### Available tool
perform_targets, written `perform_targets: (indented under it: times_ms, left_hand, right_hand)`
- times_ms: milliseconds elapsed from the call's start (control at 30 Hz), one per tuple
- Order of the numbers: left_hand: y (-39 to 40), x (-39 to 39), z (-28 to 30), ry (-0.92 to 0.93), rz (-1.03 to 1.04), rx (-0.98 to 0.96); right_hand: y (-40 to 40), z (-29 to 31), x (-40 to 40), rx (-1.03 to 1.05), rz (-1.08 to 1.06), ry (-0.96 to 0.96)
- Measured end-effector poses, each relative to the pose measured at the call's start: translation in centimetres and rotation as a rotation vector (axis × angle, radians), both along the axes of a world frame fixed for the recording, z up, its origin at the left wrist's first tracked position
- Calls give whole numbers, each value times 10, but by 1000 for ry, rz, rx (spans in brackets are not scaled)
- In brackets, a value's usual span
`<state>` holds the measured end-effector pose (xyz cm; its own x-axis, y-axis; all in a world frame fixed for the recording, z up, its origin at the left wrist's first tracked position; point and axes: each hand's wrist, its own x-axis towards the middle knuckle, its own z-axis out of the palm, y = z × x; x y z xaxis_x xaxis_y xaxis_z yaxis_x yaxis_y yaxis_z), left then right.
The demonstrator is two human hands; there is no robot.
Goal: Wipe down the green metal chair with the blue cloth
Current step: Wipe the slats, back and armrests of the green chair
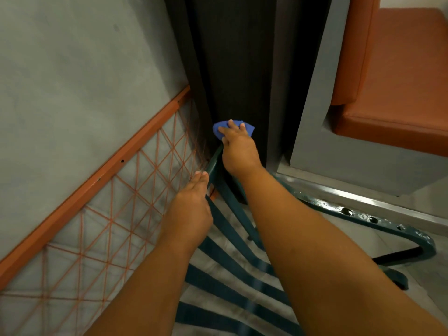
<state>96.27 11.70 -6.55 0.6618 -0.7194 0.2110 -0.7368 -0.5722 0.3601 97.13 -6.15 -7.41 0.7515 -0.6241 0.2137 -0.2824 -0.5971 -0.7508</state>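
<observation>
Overhead, the right hand [238, 151] clutched the blue cloth [219, 130] at twelve o'clock atop the green metal chair [242, 263]; the left hand [191, 209] braced its frame, grip closure unclear. Firm strokes along each slat would suit.

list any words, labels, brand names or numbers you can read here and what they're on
None: no readable text anywhere in the head view.
The folded blue cloth under the right hand is plain.
The dark green slatted metal chair, steadied by the left hand, shows no label.
The orange padded bench cushion is unmarked.
</observation>
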Motion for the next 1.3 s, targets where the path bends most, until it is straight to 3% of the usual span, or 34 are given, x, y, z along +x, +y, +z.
perform_targets:
  times_ms: [167,333,500,600,700,900,967,1067,1133,1300]
  left_hand:
    - [1,-1,-1,-18,19,-4]
    - [1,0,-3,-23,27,2]
    - [1,-1,-4,-42,20,17]
    - [0,0,-4,-57,26,22]
    - [0,0,-3,-57,22,36]
    - [1,-1,-2,-62,27,38]
    - [0,0,-1,-58,22,40]
    - [0,0,-2,-58,20,49]
    - [0,0,-2,-63,27,48]
    - [1,-1,-1,-50,8,34]
  right_hand:
    - [13,-24,-31,-18,10,-179]
    - [-3,-16,-11,197,-124,-142]
    - [11,-22,-12,65,-66,-216]
    - [10,-31,-25,236,-105,-277]
    - [-2,-20,-13,387,-227,-151]
    - [11,-32,-25,301,-136,-257]
    - [9,-48,-35,318,-190,-210]
    - [-14,-53,-36,353,-290,69]
    - [-24,-44,-28,415,-321,110]
    - [1,-33,-26,423,-233,-138]
